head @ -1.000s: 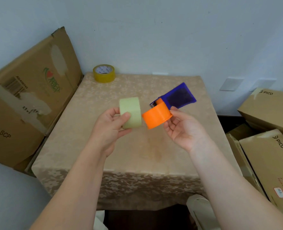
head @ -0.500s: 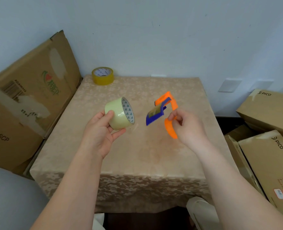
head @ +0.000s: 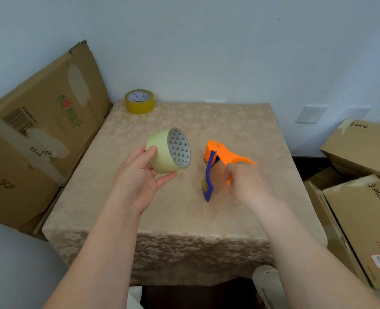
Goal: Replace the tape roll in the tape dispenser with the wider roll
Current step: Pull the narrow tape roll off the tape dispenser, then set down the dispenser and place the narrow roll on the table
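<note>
- The left hand [head: 140, 179] grips the pale green tape roll [head: 169, 150] by its outer band, thumb on top, fingers beneath; the roll is held above the table, its open core turned to the right
- The right hand [head: 249, 184] is closed round the orange tape dispenser [head: 227, 156]; its blue flap [head: 209, 179] hangs down towards the cloth
- Roll and dispenser are near each other but apart
- A yellow tape roll [head: 139, 101] sits at the far left corner of the table [head: 240, 210]; cardboard boxes [head: 363, 152] stand on both sides
</note>
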